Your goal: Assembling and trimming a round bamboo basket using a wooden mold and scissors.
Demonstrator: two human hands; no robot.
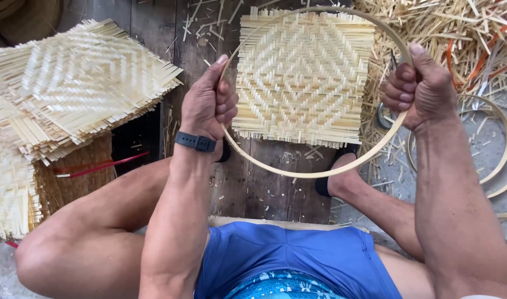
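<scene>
We record both hands raised over the lap, each clenched on the same thin bamboo hoop (275, 173). Our left hand (208, 105) grasps the hoop at about its 9 o'clock, fingers curled round the strip and thumb laid up along it; a dark wristband (195, 142) sits just below on that wrist. Our right hand (420, 88) grips the hoop at about its 3 o'clock, fist closed, thumb pressed on top. The hoop hangs in the air between the hands, its lower arc sweeping down toward 6 o'clock above the wooden planks (264, 182). Seen through and behind the ring lies a square woven bamboo mat (303, 77) with a diamond pattern, flat on the planks, its frayed edge ending near the hoop's lower third; whether hoop and mat touch we cannot tell. At 9 to 10 o'clock of the view, a stack of similar woven mats (70, 83) rests well apart from the hands. At 1 to 2 o'clock, a heap of loose bamboo splints (458, 33) covers the ground. More hoops (500, 149) lie on the grey floor at 3 o'clock, just beyond our right forearm. Blue shorts (298, 260) fill 6 o'clock, and one foot in a dark sandal (336, 177) shows below the ring.
</scene>
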